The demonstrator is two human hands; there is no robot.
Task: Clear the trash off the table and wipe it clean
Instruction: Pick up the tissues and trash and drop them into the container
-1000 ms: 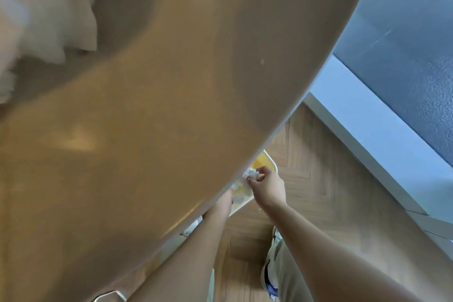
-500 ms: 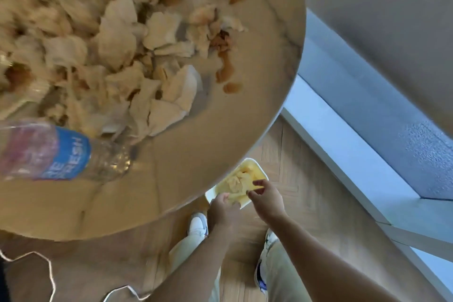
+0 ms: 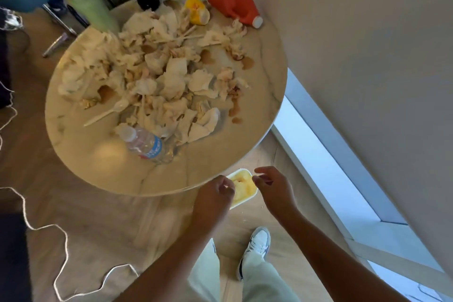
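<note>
Crumpled tissues (image 3: 157, 76) heaped across round marble table (image 3: 81, 149), brown spill spots (image 3: 247, 63) near its right edge. Water bottle (image 3: 147, 144) on its side at near edge, plastic spoon (image 3: 107, 111) left of heap, orange jug (image 3: 231, 1) and yellow wrapper (image 3: 196, 11) at far side. Yellow-lined bin (image 3: 247, 187) on floor below table edge. Left hand (image 3: 214, 200) and right hand (image 3: 274, 191) over bin, fingers loosely curled, nothing gripped.

My round marble table (image 3: 73, 149) is buried in crumpled napkins (image 3: 171, 76), plus a water bottle (image 3: 147, 144), plastic spoon (image 3: 107, 111), red jug (image 3: 232, 1) and brown spills (image 3: 247, 63).
</note>
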